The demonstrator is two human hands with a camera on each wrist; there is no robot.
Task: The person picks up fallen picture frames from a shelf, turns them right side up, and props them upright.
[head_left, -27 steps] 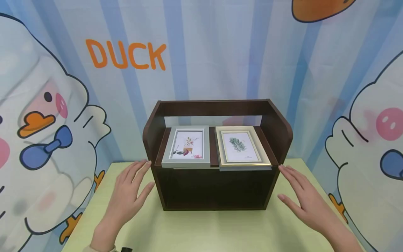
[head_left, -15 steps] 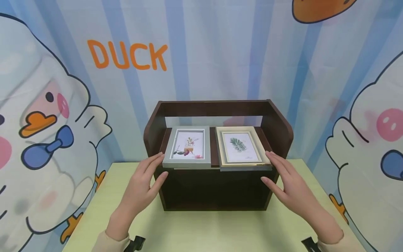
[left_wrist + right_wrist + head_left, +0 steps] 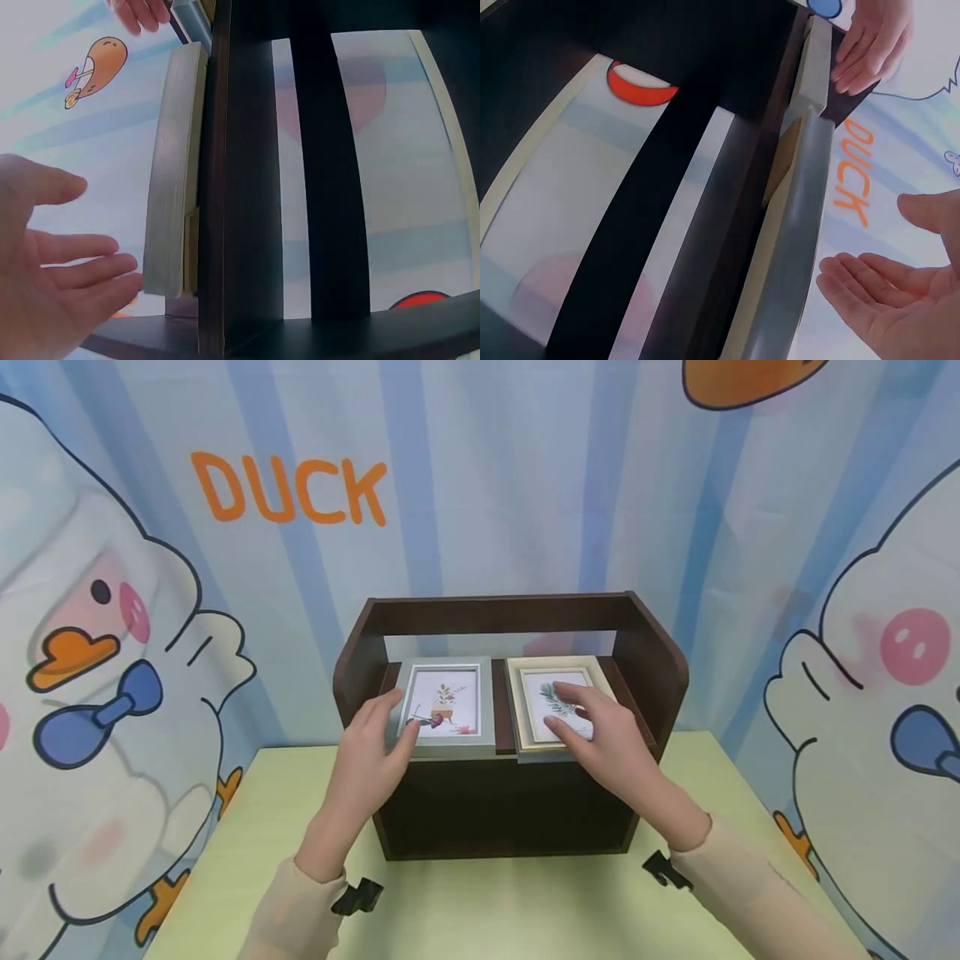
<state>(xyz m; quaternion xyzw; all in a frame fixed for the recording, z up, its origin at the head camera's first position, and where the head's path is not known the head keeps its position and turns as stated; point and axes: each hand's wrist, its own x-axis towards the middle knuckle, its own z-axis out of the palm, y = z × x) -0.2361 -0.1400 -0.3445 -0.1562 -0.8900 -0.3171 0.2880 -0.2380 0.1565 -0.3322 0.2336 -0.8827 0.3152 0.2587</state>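
A dark brown wooden desk shelf [image 3: 502,614] carries two picture frames on its upper board. The left one is a pale grey frame [image 3: 485,710] around a flower-pot print. Beside it lies a cream-and-gold frame [image 3: 517,718] with a green leaf print, a grey-blue edge showing under its front. My left hand [image 3: 369,756] is at the grey frame's left side, fingers loosely extended; in the left wrist view a gap separates them from that frame's edge. Over the leaf print hovers my right hand [image 3: 607,739], thumb and fingers spread apart, partly hiding the picture. Neither hand holds anything.
The shelf stands on a light yellow-green table [image 3: 525,902], its lower compartment facing me. Behind hangs a blue striped curtain [image 3: 510,485] with cartoon ducks and orange lettering. Raised side panels [image 3: 656,677] flank the frames.
Both hands have moved forward and inward from the shelf's sides. The right hand has come furthest, now above the leaf print. The frames have stayed in place.
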